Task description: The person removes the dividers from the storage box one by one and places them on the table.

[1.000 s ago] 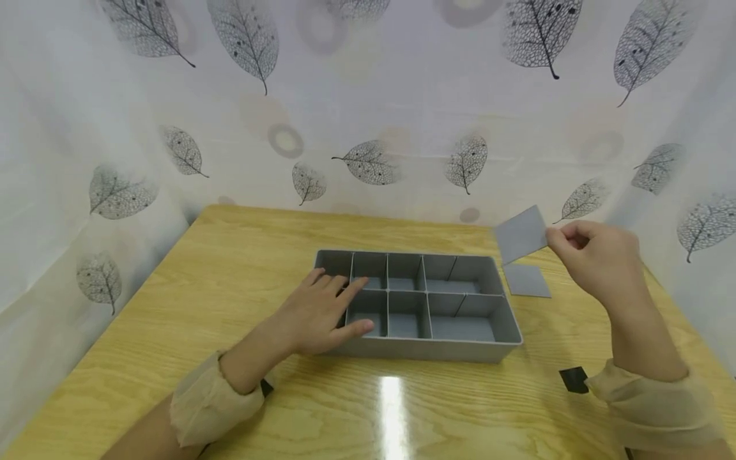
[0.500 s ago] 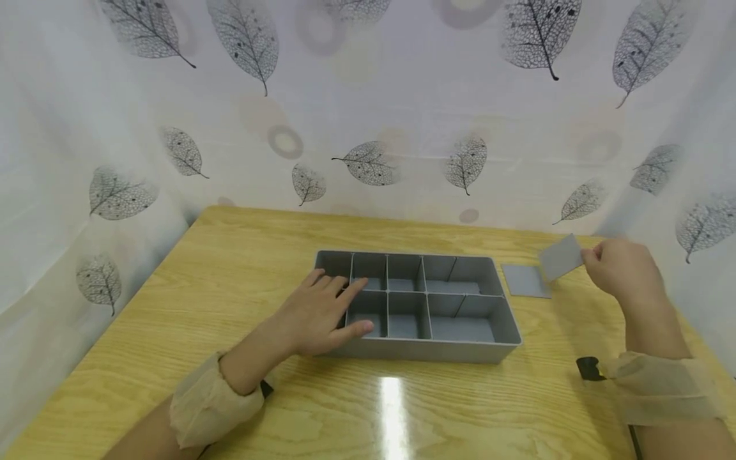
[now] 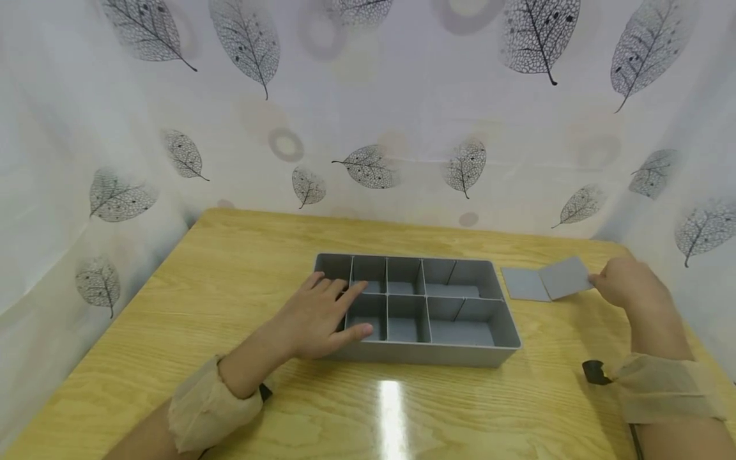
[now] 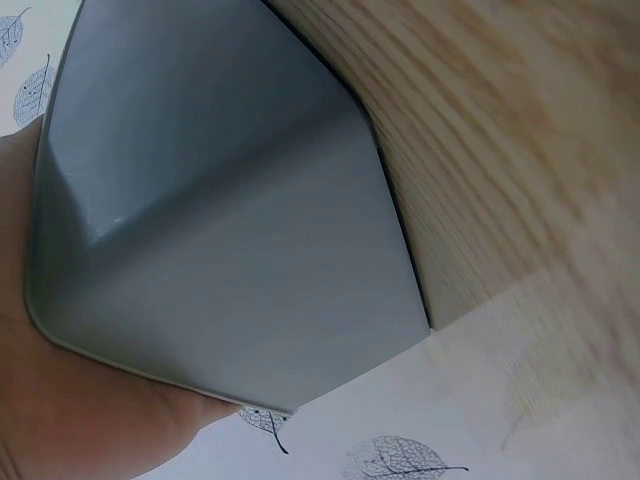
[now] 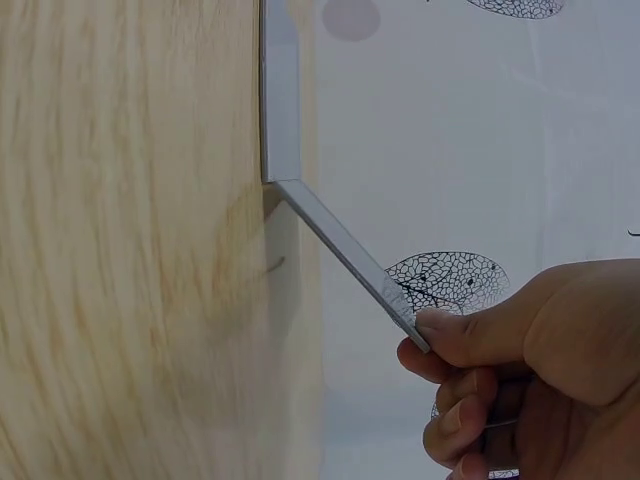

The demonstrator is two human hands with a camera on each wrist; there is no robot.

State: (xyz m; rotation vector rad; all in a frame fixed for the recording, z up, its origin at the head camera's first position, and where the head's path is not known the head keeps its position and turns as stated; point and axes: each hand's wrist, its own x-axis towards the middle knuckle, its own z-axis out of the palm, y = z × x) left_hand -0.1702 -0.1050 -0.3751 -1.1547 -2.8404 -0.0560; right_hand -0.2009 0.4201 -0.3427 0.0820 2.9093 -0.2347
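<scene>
At the frame's right, the right hand [image 3: 632, 282] pinches a tilted card [image 3: 566, 278]. Near centre, the left hand [image 3: 318, 317] rests spread on a box [image 3: 425, 354].

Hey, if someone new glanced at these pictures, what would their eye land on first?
Probably the gray divided tray near the middle of the wood-grain table, with the left hand resting over its left end. Next would likely be the tilted gray panel to the tray's right, pinched by the fingers of the right hand beside a similar flat panel. Behind everything, the leaf-printed backdrop also stands out.
</scene>
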